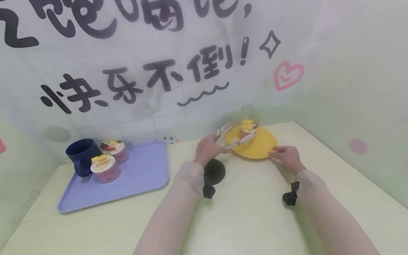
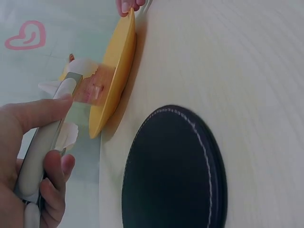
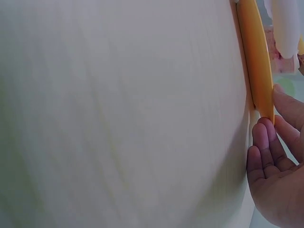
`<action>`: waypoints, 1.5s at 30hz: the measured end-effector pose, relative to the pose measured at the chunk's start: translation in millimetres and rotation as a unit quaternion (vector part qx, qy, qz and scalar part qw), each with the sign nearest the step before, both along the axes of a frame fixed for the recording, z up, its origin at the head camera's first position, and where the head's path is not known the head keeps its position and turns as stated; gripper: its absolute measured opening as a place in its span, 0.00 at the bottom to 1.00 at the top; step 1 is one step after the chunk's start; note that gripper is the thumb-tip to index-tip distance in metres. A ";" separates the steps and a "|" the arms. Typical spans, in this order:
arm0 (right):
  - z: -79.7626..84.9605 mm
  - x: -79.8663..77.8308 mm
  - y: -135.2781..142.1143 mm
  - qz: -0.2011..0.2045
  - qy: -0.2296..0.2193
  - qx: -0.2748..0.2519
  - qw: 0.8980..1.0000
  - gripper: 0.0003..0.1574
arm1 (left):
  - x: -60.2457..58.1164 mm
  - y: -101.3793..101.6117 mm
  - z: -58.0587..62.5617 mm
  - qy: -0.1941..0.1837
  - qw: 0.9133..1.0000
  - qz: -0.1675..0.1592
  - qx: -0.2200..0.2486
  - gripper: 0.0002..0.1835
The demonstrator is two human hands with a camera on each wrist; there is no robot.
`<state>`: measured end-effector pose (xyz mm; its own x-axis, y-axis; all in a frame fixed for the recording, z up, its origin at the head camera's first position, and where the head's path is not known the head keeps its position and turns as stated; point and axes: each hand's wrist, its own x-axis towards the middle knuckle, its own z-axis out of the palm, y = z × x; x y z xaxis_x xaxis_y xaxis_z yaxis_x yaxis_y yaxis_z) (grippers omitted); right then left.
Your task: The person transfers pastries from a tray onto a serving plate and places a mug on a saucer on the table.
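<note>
My left hand (image 1: 207, 150) grips a pair of tongs (image 1: 247, 138), whose two pale ends are spread apart near a dessert cup (image 1: 246, 124). That cup, topped with cream and yellow pieces, stands on a round yellow plate (image 1: 267, 146) by the back wall. In the left wrist view, the tongs' handle (image 2: 40, 154) lies between thumb and fingers, and one end overlaps the cup (image 2: 97, 85). My right hand (image 1: 288, 157) pinches the plate's near right rim. Seen from the right wrist, thumb and fingertips meet at the edge of the plate (image 3: 259, 61).
A round black coaster with a stitched edge (image 2: 166, 171) lies on the table under the left wrist. At left, a purple tray (image 1: 148, 170) bears a dark blue mug (image 1: 81, 150) and two more dessert cups (image 1: 106, 171). Walls with printed lettering border the table behind and at right.
</note>
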<state>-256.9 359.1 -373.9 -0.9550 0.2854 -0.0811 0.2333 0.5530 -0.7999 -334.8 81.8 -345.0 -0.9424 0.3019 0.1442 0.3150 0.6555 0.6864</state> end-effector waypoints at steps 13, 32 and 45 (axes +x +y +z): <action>-0.4 1.3 -3.6 -0.003 -0.012 -0.003 1.000 0.35 | 2.7 -41.9 9.1 -0.003 1.000 0.005 0.019 0.22; -3.3 0.4 -0.4 0.007 -0.019 -0.008 1.000 0.38 | 17.4 -67.0 28.9 -0.024 1.000 0.012 0.004 0.26; -3.3 3.7 -2.8 0.007 -0.005 -0.014 1.000 0.38 | 37.5 -88.4 41.8 0.017 1.000 -0.006 -0.014 0.24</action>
